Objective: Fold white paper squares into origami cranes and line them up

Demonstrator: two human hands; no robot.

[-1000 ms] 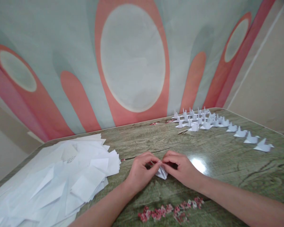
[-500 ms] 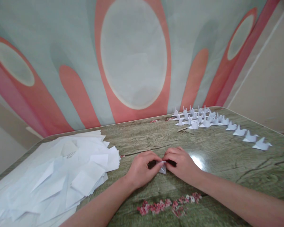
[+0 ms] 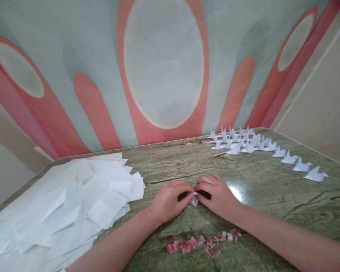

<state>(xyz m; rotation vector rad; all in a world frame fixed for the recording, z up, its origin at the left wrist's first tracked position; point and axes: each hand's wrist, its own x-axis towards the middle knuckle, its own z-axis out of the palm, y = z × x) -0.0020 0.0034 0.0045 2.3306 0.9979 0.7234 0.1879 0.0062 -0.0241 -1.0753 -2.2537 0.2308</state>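
A small piece of folded white paper [image 3: 194,201] is held between both hands just over the middle of the table. My left hand [image 3: 170,199] pinches it from the left, thumb and forefinger closed at its upper edge. From the right, the fingertips of my right hand [image 3: 217,196] pinch the same edge. The fingers of both hands nearly touch and hide part of the paper. Its visible lower part points down and shows creased, angled faces.
To the left lies a wide, loose heap of white paper sheets [image 3: 107,211]. Several folded white paper birds [image 3: 289,158] stand in rows at the back right. The wood-grain table [image 3: 170,166] bears a printed pink flower pattern [image 3: 189,243] near its front. A patterned wall covering [image 3: 163,68] rises behind.
The view has shifted slightly. Both hands stay in nearly the same place and grip; the folded paper between them has tilted a little, showing more of its top fold.
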